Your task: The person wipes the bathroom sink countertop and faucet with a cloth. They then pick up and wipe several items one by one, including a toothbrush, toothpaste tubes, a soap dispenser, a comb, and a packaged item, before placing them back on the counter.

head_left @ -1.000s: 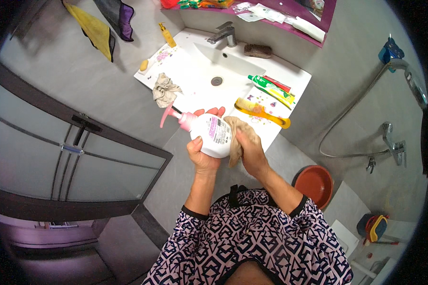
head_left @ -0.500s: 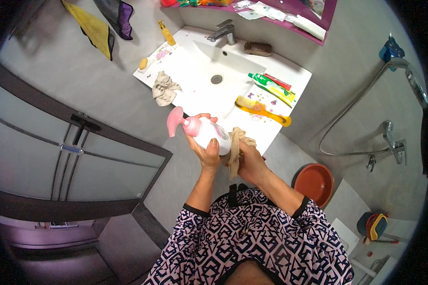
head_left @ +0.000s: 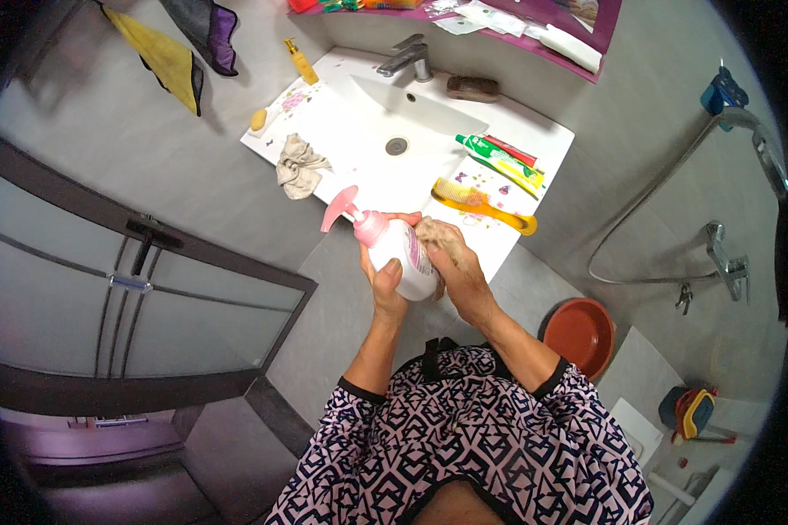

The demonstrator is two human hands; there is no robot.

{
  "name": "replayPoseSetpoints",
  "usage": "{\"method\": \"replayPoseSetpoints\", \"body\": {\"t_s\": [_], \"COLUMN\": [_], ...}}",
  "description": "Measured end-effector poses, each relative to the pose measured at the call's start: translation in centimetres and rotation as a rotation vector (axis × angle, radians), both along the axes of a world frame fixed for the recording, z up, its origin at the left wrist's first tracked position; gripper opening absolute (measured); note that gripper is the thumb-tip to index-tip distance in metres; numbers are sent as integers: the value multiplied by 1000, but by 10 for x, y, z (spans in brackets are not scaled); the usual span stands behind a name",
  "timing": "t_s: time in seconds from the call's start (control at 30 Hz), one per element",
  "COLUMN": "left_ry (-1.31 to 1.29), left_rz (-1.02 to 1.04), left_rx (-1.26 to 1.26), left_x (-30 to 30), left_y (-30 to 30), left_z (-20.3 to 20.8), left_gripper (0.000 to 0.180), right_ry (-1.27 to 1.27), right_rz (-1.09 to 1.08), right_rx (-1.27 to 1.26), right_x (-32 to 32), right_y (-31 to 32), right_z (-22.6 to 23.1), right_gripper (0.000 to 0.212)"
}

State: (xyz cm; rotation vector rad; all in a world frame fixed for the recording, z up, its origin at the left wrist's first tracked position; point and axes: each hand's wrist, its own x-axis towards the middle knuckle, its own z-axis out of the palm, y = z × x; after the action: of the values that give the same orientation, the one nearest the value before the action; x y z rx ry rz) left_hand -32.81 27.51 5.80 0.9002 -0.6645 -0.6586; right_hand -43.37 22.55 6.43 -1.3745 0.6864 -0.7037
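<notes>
A white pump bottle [head_left: 392, 252] with a pink pump head tilts to the left in front of the sink's near edge. My left hand [head_left: 385, 282] is wrapped round its body, the thumb across the front. Bunched in my right hand [head_left: 466, 284] is a beige cloth [head_left: 440, 234], pressed against the bottle's right side. Part of the cloth is hidden under my right fingers. A second crumpled beige cloth [head_left: 299, 168] lies over the left front edge of the white sink [head_left: 350, 105].
On the sink's right side lie an amber comb [head_left: 486, 207] and toothpaste tubes [head_left: 503, 164]. A brush [head_left: 473, 88] sits by the faucet [head_left: 409, 58]; a yellow pump bottle [head_left: 301, 63] and soap [head_left: 258, 120] are at left. A brown-red basin [head_left: 579, 339] stands low at right.
The bottle has turned more upright and shifted slightly right. My right hand has brought the cloth up from the bottle's base onto its side.
</notes>
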Motion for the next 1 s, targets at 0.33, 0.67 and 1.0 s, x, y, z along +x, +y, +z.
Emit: {"method": "replayPoseSetpoints", "body": {"t_s": [0.33,0.67,1.0], "left_ry": [194,504,150], "left_rz": [148,202,356], "left_rx": [135,135,59], "left_x": [10,-9,4], "left_y": [0,-8,-19], "left_z": [-23,4,-7], "left_gripper": [56,54,57], "right_ry": [-47,1,160], "right_rz": [76,41,128], "right_rx": [-749,-516,-257], "right_x": [-19,-24,-34], "right_y": [20,5,15], "right_z": [-5,-17,-14], "right_gripper": [58,47,41]}}
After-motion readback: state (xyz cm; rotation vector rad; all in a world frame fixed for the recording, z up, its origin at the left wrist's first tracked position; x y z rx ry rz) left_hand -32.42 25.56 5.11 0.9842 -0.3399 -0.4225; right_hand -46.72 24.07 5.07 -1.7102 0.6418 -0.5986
